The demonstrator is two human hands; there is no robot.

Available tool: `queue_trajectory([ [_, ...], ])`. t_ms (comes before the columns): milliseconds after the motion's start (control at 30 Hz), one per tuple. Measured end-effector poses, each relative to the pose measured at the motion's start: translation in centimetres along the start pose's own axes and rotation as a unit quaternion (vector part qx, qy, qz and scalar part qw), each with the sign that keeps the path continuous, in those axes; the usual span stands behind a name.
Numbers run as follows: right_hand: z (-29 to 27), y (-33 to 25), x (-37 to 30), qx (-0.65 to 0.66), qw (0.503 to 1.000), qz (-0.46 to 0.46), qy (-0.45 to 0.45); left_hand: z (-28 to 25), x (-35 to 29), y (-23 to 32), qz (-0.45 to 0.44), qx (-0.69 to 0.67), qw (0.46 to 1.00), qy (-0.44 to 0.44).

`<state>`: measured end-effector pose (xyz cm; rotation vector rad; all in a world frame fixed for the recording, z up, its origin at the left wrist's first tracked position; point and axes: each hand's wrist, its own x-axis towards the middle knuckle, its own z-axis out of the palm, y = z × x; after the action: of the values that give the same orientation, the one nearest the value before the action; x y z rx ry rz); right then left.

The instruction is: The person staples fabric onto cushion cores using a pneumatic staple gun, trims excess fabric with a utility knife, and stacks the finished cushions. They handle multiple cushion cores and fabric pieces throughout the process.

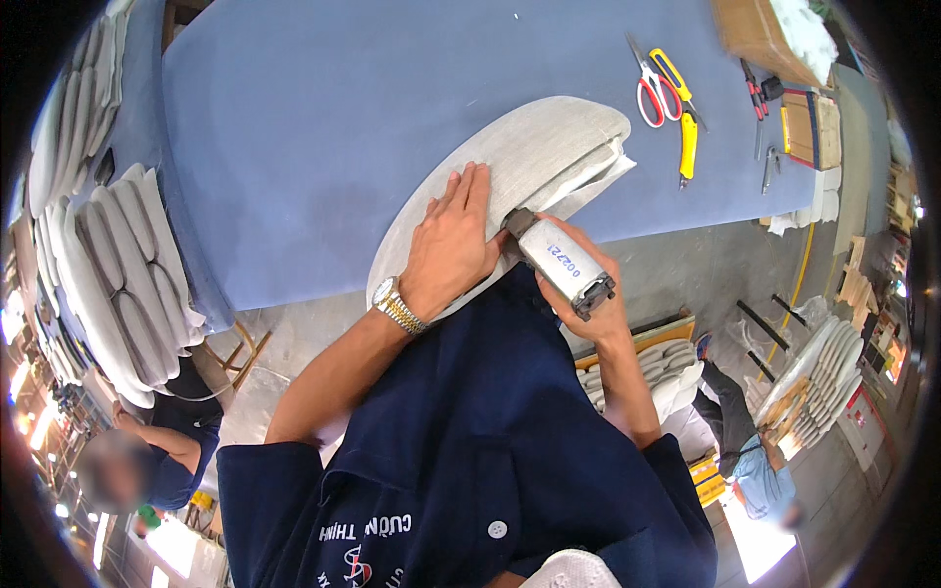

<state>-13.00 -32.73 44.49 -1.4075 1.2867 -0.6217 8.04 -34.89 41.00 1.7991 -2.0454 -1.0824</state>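
Note:
A curved, grey fabric-covered pad (534, 142), probably an upholstered seat part, lies at the near edge of a blue-covered table (314, 127). Loose fabric and white lining stick out along its right, straighter side. My left hand (446, 245) rests flat on top of the pad, fingers stretched out, a wristwatch on that wrist. In my right hand (606, 304) is a staple gun (559, 260) with a pale body and dark ends. Its dark nose meets the pad's near edge beside my left thumb; the exact contact point is hidden.
Red-and-white-handled scissors (659, 98) and a yellow cutter (689, 147) lie on the table's right, with pliers (754, 93) farther over. A cardboard box (769, 39) stands at the far right corner. Stacked grey pads (123, 274) are at left. Two people work nearby.

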Motion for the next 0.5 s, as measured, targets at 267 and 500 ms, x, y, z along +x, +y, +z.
queue_trajectory([
  [267, -0.4, 0.2, -1.0, -0.029, 0.999, -0.009, -0.028, 0.4, -0.2, -0.3, 0.007, 0.003, 1.000, 0.006],
  [500, 0.9, -1.3, -0.1, -0.018, 0.999, 0.038, -0.019, 0.6, 0.1, -0.2, -0.006, 0.003, 1.000, 0.012],
])
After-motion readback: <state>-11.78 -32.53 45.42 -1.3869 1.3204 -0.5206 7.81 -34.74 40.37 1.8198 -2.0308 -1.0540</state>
